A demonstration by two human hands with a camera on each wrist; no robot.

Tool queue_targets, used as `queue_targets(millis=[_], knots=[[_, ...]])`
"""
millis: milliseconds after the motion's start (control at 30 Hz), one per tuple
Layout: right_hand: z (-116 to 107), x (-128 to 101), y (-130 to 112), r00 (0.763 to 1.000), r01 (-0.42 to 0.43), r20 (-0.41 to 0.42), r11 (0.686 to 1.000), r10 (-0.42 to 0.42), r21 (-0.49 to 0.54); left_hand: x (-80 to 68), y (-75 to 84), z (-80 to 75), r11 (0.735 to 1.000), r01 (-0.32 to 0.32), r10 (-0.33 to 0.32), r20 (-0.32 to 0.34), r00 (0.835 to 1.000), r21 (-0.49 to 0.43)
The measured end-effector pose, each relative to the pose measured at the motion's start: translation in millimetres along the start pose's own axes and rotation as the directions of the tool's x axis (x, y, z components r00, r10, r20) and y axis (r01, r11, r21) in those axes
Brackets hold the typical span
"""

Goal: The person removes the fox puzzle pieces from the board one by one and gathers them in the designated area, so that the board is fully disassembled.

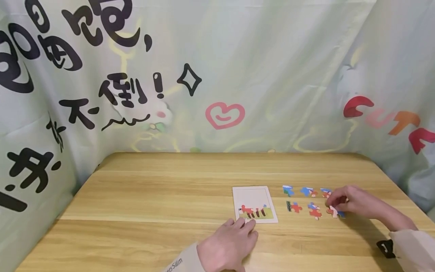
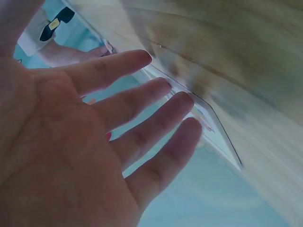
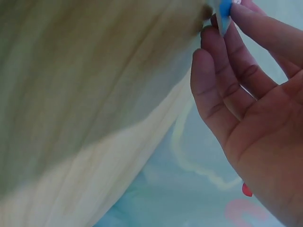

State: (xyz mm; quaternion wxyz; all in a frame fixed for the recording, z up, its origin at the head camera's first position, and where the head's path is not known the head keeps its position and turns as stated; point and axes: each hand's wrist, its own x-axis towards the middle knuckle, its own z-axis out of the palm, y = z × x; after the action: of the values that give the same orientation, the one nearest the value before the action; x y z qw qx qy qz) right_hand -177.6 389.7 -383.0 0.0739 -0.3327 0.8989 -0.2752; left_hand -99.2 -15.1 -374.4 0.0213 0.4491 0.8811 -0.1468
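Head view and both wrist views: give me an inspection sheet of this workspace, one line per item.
Surface: wooden table, light planks, bare on its left half.
Job's things: white puzzle tray with only the bottom strip filled; loose puzzle pieces in two rows to its right.
Clutter: nothing seen.
Hands: left hand lies flat with straight fingers at the tray's near edge; right hand pinches one blue-edged piece at the end of the near row.
Cables: nothing seen.
Surroundings: pale printed curtain with black characters, a pink heart and coloured letters round the table; light sleeves, a black band at the right wrist.
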Motion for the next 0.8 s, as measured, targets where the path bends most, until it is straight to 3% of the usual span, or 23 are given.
queue_targets(millis=[300,467,667,800], knots=[[0.4,8.9,-10.2,0.998,-0.061,-0.034,0.997,0.06,-0.053,-2.8,-2.2,1.4,0.999,-0.025,0.025,0.001,1.0,-0.047],[2.6,29.2,-28.2,0.99,-0.139,-0.02,0.988,0.138,-0.073,-5.3,-10.5,2.7,0.997,-0.049,0.053,0.063,0.997,-0.065],[11.1,51.4,-42.7,0.996,-0.089,-0.021,0.995,0.089,-0.033,-6.9,-8.4,4.5,0.995,-0.054,0.063,0.111,0.992,-0.083],[11.1,64.5,-50.4,0.998,-0.061,-0.025,0.998,0.06,-0.022,-7.0,-5.4,4.9,0.997,-0.042,0.049,0.107,0.993,-0.064]])
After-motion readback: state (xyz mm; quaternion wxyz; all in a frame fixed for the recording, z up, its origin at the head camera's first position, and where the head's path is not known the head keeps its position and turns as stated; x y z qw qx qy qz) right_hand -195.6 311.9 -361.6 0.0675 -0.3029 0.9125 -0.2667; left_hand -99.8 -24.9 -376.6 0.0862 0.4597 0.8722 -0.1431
